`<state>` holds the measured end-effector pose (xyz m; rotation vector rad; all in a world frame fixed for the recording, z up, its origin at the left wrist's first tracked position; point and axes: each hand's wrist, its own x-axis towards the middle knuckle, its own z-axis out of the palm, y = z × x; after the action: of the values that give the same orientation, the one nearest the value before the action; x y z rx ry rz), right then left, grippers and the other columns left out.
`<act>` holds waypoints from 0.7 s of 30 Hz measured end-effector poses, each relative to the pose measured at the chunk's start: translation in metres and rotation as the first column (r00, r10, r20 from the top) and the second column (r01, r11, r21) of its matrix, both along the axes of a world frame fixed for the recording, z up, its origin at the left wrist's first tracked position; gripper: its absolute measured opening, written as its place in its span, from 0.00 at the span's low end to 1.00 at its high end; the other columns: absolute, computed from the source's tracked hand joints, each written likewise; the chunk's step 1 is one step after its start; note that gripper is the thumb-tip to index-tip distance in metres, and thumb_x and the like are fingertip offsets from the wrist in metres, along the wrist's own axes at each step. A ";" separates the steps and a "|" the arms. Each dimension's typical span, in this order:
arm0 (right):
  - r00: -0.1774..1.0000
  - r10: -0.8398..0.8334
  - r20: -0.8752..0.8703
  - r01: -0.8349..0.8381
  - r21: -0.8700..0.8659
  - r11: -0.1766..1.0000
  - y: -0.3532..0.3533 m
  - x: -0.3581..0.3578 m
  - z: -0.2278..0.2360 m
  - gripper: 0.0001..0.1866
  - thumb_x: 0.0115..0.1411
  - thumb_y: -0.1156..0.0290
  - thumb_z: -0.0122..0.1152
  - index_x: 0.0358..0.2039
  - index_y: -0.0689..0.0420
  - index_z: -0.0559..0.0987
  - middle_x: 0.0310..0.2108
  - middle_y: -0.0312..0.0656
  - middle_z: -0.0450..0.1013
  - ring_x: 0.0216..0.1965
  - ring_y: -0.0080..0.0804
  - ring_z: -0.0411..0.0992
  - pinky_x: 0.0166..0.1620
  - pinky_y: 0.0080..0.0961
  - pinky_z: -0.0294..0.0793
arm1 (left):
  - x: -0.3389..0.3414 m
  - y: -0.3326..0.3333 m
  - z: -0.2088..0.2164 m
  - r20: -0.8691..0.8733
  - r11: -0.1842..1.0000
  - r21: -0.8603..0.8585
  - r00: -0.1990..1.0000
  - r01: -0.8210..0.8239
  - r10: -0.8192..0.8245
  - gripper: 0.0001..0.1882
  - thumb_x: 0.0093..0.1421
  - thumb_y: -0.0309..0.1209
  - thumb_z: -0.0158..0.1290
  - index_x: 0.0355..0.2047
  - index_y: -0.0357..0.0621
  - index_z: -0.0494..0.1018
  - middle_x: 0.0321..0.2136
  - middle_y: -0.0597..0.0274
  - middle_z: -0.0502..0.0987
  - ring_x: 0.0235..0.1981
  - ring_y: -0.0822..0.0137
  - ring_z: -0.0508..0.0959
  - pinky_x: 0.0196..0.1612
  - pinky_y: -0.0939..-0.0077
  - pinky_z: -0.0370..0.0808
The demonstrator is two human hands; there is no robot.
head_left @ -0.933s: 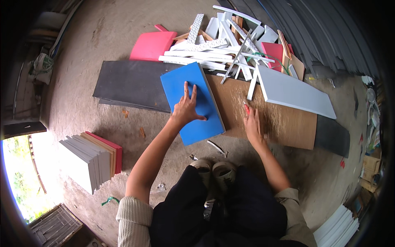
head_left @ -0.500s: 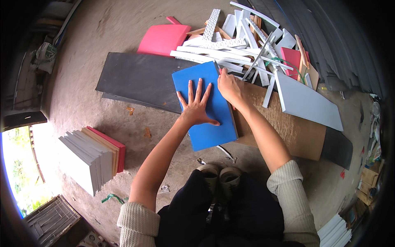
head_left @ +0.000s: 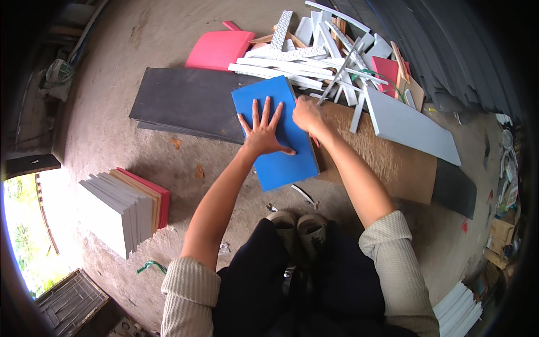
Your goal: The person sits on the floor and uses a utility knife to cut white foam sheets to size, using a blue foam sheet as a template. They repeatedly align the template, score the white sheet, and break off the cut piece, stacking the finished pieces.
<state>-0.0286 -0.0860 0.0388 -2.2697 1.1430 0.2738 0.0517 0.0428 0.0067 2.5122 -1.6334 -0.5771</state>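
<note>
A blue rectangular board (head_left: 292, 168) lies tilted across the ends of a dark grey sheet and a worn brown board. On top of it my left hand (head_left: 262, 132) presses flat, its fingers spread wide. My right hand (head_left: 310, 118) is closed at the board's right edge. A thin red thing (head_left: 315, 140) shows just below that fist and another bit of red peeks out above it. The fingers cover most of what they grip, so its kind cannot be made out.
Beneath lie the dark grey sheet (head_left: 185, 104) and brown board (head_left: 393, 160). Beyond are a pink foam piece (head_left: 219, 50), a heap of white strips (head_left: 297, 64) and a pale grey panel (head_left: 412, 126). Stacked white, tan and red boards (head_left: 132, 210) stand at left. A curved strip (head_left: 303, 194) lies near my shoes.
My right hand has slid slightly toward me along the blue board's edge. My left hand stays spread on the board. The whole view has shifted a little.
</note>
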 end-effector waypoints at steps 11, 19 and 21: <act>0.999 0.048 -0.020 -0.047 0.016 0.999 0.136 -0.202 0.001 0.11 0.58 0.67 0.41 0.35 0.61 0.64 0.18 0.57 0.70 0.24 0.57 0.71 0.28 0.49 0.70 | 0.000 -0.002 -0.008 0.081 0.998 0.063 0.997 0.015 -0.020 0.72 0.18 0.69 0.58 0.62 0.62 0.33 0.62 0.57 0.28 0.61 0.47 0.24 0.49 0.25 0.27; 0.995 0.057 0.079 -0.045 -0.145 0.988 0.120 -0.217 0.020 0.11 0.60 0.64 0.41 0.34 0.59 0.65 0.13 0.53 0.69 0.18 0.52 0.70 0.20 0.44 0.69 | 0.002 0.001 -0.010 0.064 0.999 0.032 0.998 0.008 -0.010 0.73 0.17 0.70 0.58 0.62 0.62 0.32 0.62 0.57 0.28 0.61 0.46 0.24 0.49 0.24 0.27; 0.989 0.057 0.139 -0.034 -0.163 0.986 0.085 -0.169 0.038 0.10 0.59 0.65 0.42 0.34 0.60 0.65 0.12 0.51 0.68 0.17 0.51 0.70 0.20 0.43 0.68 | 0.000 0.000 -0.009 0.071 0.999 0.037 0.997 0.013 -0.016 0.73 0.17 0.70 0.58 0.62 0.61 0.33 0.62 0.56 0.28 0.61 0.45 0.25 0.48 0.23 0.29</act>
<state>-0.1972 -0.0009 0.0764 -2.4145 1.0737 0.0351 0.0521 0.0426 -0.0022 2.5778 -1.6815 -0.5298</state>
